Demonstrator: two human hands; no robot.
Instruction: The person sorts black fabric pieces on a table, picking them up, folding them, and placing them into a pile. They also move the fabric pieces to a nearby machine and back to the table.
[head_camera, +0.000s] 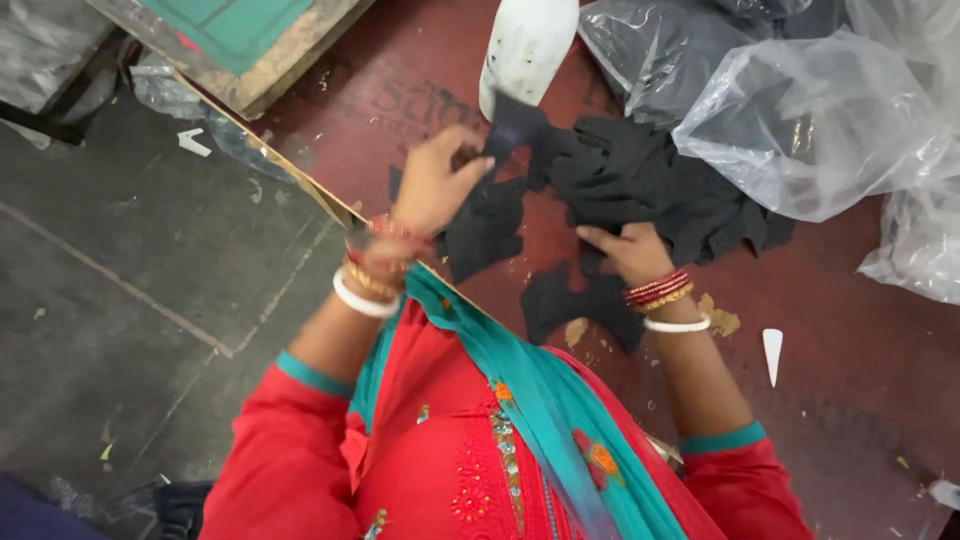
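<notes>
My left hand (435, 180) is raised over the dark red table (860, 360), its fingers pinched on a black fabric piece (510, 125) lifted off the heap. My right hand (628, 250) rests on the pile of black fabric pieces (650, 185) and presses or grips its near edge. More black cut pieces (575, 305) lie flat on the table just under my right wrist. Both wrists carry white and red-gold bangles. A white oblong shape (525, 45) stands just behind the lifted piece.
Crumpled clear plastic bags (800, 120) lie at the table's far right. A wooden frame with a green panel (240, 30) sits at the far left corner. Grey floor (120, 280) lies left of the table edge. A small white pointed scrap (772, 350) rests at right.
</notes>
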